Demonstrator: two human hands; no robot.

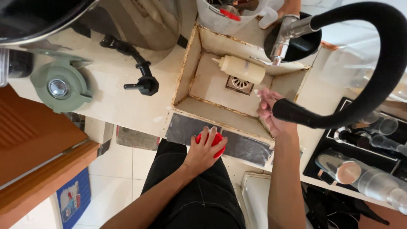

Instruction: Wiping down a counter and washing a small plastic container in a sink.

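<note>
1. While the head camera looks straight down, the left hand is curled over a red lid, fingers spread across its top and closed onto it; the lid sits at the front lip of the sink, over a strip of grey foil.
2. Only part of the red lid shows between and beside the fingers; it looks round, so no long axis can be told, and its flat face is turned up toward the camera.
3. The right hand is inside the sink at its right front corner, fingers bent loosely and part open, against the end of a black hose. Whether the fingers truly clasp the hose end cannot be told, since the hose hides the palm.
4. The hose arcs from the hand up and around to the right, toward a chrome tap at the sink's back edge.
5. A cream squeeze bottle lies on its side on the sink floor, long axis running left to right and tilted slightly, nozzle pointing left; it rests just behind the square drain grate.
6. Right of the sink, a black tray holds clear glasses lying down.
7. Left on the counter stand a pale green blender base and a black spigot.
</note>
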